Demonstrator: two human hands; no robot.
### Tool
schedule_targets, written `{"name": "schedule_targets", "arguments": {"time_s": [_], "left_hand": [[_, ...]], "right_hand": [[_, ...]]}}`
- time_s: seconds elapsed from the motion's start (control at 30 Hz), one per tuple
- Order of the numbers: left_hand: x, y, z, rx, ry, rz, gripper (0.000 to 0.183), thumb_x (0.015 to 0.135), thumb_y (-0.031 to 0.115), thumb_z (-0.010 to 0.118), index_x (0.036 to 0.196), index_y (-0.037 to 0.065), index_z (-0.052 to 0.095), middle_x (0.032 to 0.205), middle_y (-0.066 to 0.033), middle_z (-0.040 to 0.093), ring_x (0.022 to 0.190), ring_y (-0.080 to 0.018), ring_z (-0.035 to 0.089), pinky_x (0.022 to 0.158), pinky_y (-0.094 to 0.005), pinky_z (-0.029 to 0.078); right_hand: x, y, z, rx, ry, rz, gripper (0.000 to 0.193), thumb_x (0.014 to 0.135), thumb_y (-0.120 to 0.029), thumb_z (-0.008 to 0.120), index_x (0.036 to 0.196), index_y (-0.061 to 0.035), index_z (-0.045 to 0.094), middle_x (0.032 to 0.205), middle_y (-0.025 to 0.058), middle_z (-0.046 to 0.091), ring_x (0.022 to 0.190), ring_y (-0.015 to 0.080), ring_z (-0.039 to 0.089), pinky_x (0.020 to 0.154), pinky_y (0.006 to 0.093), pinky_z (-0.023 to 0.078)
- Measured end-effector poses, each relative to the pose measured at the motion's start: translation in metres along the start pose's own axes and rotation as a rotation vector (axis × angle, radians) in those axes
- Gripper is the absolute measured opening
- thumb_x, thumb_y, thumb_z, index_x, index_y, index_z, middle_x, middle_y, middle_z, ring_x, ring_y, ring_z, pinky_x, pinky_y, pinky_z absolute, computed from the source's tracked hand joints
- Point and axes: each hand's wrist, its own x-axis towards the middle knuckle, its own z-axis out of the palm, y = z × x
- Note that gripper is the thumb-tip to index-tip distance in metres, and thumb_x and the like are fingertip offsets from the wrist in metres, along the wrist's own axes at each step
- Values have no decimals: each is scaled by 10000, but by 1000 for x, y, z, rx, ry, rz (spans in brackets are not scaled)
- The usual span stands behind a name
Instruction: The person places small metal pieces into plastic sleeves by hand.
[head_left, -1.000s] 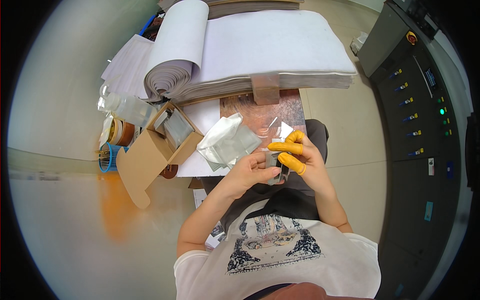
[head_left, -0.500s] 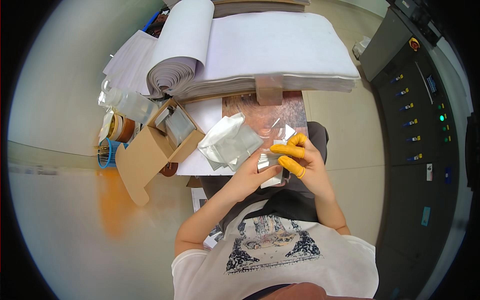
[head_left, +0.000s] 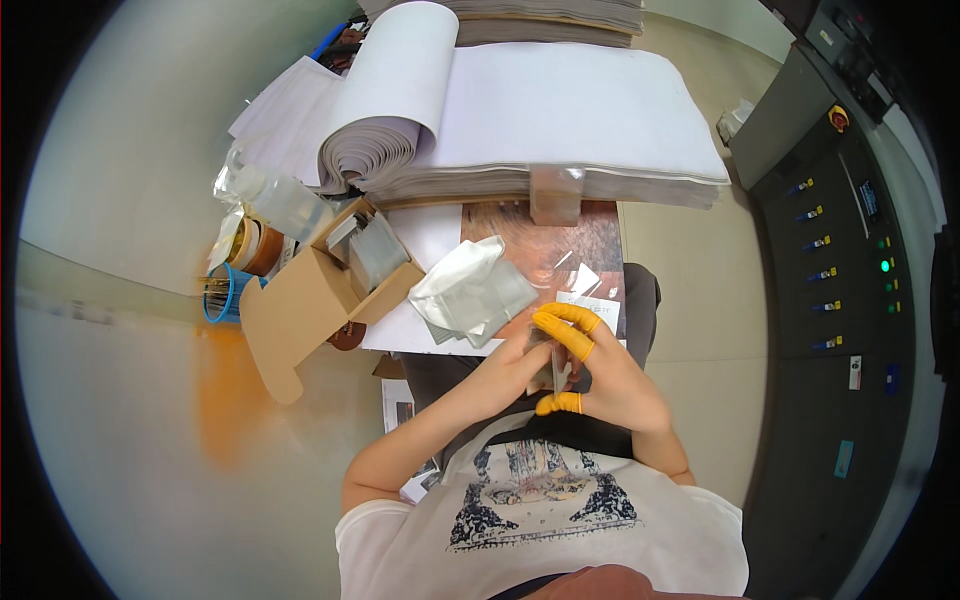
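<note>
My left hand (head_left: 508,372) is closed round a small stack of thin, pale, partly clear pieces (head_left: 543,376), held low in front of my lap. Over the same stack curls my right hand (head_left: 625,388), which wears yellow finger cots (head_left: 570,322) on its thumb and two fingers. The covered fingers lie at the stack's far side and the thumb at its near side. My hands hide much of the stack, so its exact kind cannot be made out. Just beyond them, a pile of clear plastic sleeves (head_left: 500,300) with a crumpled white wrapper (head_left: 455,278) rests on the table.
Left of the sleeves stands an opened cardboard box (head_left: 390,292) holding clear packets. A blue cup of thin sticks (head_left: 222,300) and a translucent bottle (head_left: 285,205) are farther left. A thick paper stack (head_left: 570,110) with a rolled sheet spans the back. Loose clear pieces (head_left: 582,278) lie beyond my right hand.
My right hand has come round the stack, its thumb now at the near side. The stack has turned more edge-on between my hands. The whole view has shifted slightly.
</note>
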Motion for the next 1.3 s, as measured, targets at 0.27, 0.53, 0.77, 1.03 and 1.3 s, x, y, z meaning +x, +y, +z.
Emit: {"name": "schedule_targets", "arguments": {"time_s": [0.27, 0.53, 0.77, 1.03, 1.3], "left_hand": [[-7, -1, 4, 25, -58, -67, 483, 981, 459, 223, 1193, 55, 381, 987, -40, 453, 860, -124, 452, 793, -227, 395], [-6, 0, 0, 92, -7, -24, 507, 959, 459, 327, 1279, 68, 370, 1095, -57, 518, 1038, -145, 507, 899, -287, 403], [0, 2, -15, -318, -73, -204, 425, 889, 206, 590, 1257, 61, 436, 1182, -44, 507, 1073, -130, 523, 861, -271, 486], [-7, 3, -12, -123, 37, -219, 383, 930, 215, 509, 1264, 45, 430, 1128, -75, 566, 1038, -166, 573, 843, -335, 504], [-15, 3, -12, -71, -81, -42, 522, 854, 141, 618, 1300, 10, 381, 1154, -98, 544, 1053, -202, 568, 883, -326, 478]], "right_hand": [[1, 2, 4, -42, 96, -50, 658, 607, -187, 811, 1191, -59, 535, 1209, 103, 497, 1005, 251, 530, 778, 310, 499], [-3, 15, 12, 92, 304, -131, 651, 573, -150, 836, 1151, -34, 561, 1050, 62, 591, 818, 136, 603, 696, 231, 492], [-2, 24, 10, 489, 276, -268, 632, 568, -115, 852, 1126, -11, 572, 1110, 49, 588, 944, 123, 582, 711, 259, 490], [1, 10, 13, 87, 260, -157, 587, 607, -133, 818, 1139, -79, 576, 1090, 58, 557, 737, 124, 544, 668, 246, 476], [5, 4, 13, 24, 267, -180, 587, 624, -144, 810, 1153, -82, 566, 1161, 67, 461, 836, 160, 520, 722, 256, 473]]}}
